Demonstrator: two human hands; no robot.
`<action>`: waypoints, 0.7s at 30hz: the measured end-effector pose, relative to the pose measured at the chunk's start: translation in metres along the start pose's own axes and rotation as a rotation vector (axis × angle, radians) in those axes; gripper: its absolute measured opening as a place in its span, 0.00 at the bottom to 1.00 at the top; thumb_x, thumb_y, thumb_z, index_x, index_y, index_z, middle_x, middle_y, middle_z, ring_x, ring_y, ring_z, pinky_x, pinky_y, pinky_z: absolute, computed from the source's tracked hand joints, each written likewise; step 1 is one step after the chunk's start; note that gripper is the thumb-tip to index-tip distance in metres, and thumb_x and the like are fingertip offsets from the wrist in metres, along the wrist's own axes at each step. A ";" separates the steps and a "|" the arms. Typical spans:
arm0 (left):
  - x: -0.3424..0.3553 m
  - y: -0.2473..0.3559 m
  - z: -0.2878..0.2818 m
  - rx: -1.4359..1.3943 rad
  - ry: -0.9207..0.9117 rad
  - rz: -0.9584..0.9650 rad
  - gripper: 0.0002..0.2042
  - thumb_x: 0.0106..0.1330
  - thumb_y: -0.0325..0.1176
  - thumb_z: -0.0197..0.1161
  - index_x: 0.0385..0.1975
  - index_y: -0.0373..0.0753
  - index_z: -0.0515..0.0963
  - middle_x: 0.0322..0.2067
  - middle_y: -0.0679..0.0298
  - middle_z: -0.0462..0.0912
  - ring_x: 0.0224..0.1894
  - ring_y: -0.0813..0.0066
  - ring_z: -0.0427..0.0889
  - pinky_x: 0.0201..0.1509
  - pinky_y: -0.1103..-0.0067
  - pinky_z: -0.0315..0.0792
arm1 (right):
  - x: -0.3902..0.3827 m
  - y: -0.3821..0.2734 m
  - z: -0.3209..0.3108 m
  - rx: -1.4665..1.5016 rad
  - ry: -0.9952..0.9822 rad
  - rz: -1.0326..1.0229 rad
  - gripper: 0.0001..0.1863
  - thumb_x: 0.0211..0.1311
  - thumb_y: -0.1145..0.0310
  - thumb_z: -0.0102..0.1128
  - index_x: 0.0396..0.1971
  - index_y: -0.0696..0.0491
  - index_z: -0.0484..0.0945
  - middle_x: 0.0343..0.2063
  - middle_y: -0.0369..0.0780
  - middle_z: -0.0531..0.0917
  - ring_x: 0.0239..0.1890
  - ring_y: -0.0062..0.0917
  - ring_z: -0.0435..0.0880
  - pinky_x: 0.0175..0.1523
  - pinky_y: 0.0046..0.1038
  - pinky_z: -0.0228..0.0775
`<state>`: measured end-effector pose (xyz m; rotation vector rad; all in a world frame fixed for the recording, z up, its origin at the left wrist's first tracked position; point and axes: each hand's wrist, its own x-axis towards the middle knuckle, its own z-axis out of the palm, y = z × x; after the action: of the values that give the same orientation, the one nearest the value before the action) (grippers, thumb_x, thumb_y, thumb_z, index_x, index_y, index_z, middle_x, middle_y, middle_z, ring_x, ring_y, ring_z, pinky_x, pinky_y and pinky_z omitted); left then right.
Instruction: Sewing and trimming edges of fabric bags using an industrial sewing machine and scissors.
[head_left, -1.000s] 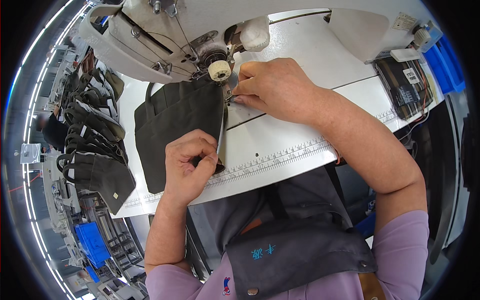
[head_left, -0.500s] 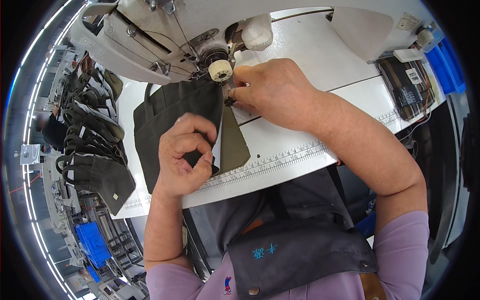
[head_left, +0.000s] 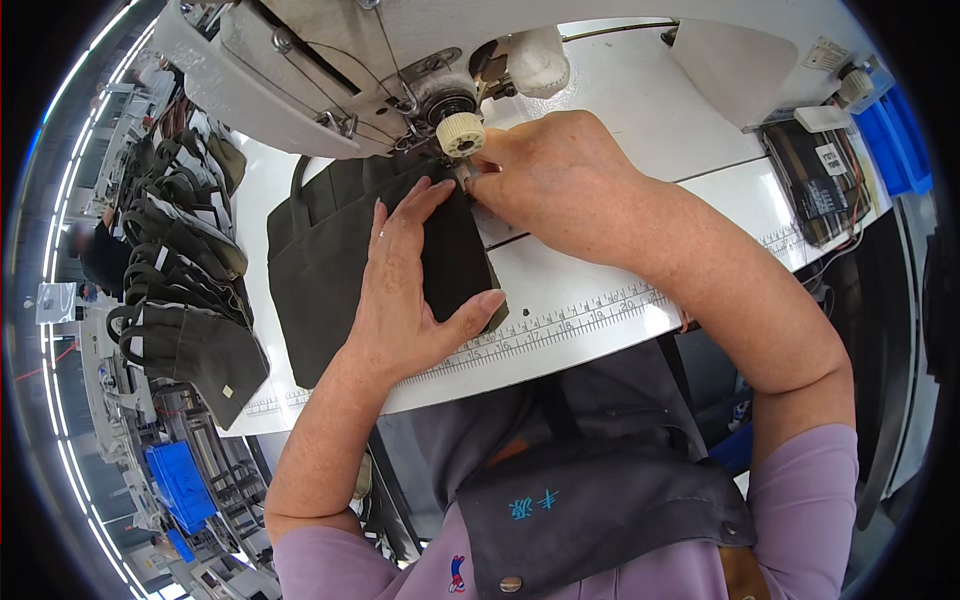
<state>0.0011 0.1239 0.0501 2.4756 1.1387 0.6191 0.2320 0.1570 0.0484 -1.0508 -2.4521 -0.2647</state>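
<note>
A dark olive fabric piece with a loop handle (head_left: 325, 265) lies on the white sewing table (head_left: 560, 350), its far right corner at the needle area of the sewing machine (head_left: 330, 75). On the fabric rests my left hand (head_left: 400, 280), flat, fingers stretched toward the needle area and thumb out near the right edge. Close beside the machine's cream knob (head_left: 462, 135), my right hand (head_left: 565, 185) has thumb and forefinger pinched at the presser foot. What they grip is too small and hidden to name.
Several dark fabric pieces with handles (head_left: 185, 250) hang in a row along the table's left side. A ruler strip (head_left: 570, 325) follows the near edge. To the right are a dark striped box with wires (head_left: 810, 185) and a blue bin (head_left: 895, 140).
My left hand has uncurled and moved up and right to lie flat on the fabric. The dark fabric now covers most of the lighter olive layer. My right hand stays by the presser foot.
</note>
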 end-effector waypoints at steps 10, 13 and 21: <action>0.003 0.004 -0.004 0.170 -0.132 -0.012 0.43 0.61 0.57 0.69 0.70 0.34 0.67 0.71 0.51 0.66 0.77 0.48 0.58 0.78 0.43 0.43 | 0.007 0.006 -0.008 -0.039 -0.077 -0.096 0.05 0.48 0.71 0.65 0.25 0.53 0.88 0.33 0.37 0.85 0.34 0.30 0.89 0.32 0.32 0.79; 0.003 0.006 -0.005 0.229 -0.125 -0.005 0.41 0.61 0.56 0.68 0.69 0.34 0.69 0.70 0.52 0.68 0.76 0.49 0.59 0.78 0.44 0.46 | 0.007 0.006 -0.009 -0.052 -0.090 -0.110 0.04 0.49 0.71 0.65 0.24 0.52 0.87 0.33 0.37 0.85 0.33 0.32 0.89 0.32 0.33 0.79; 0.005 -0.001 -0.008 0.303 -0.099 0.092 0.36 0.64 0.51 0.66 0.66 0.32 0.71 0.69 0.54 0.70 0.76 0.51 0.60 0.78 0.52 0.50 | -0.003 0.006 -0.006 0.036 0.011 -0.051 0.04 0.52 0.71 0.62 0.27 0.51 0.84 0.30 0.37 0.81 0.34 0.32 0.87 0.34 0.36 0.79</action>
<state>-0.0007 0.1288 0.0576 2.7916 1.1597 0.3649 0.2402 0.1572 0.0527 -0.9704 -2.4669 -0.2418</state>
